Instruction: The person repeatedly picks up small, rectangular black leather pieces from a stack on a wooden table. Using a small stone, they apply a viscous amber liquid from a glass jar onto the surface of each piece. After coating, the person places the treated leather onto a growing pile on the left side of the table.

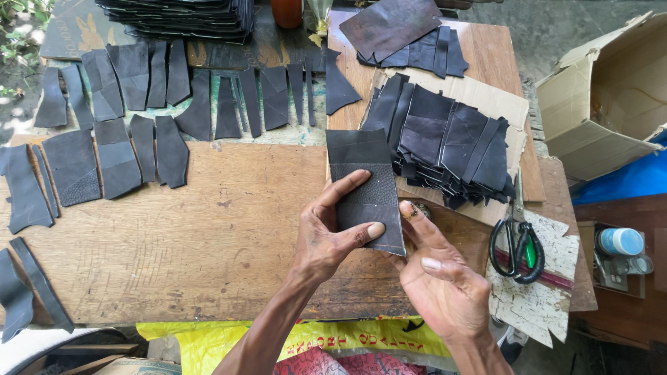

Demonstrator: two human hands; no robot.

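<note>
- Left hand (326, 239) pinches the black leather piece (366, 191) just above the table (208, 229), thumb on top.
- Right hand (438, 278) props its lower edge, fingers half open.
- Looks thin, light, floppy; best held by the edges.

A leather-craft workshop: a worn wooden worktable (208, 243) carries rows of cut black leather pieces (139, 104) at its far edge, scissors (517, 243) at its right end, and an open cardboard box (604, 97) just beyond that end.
</note>
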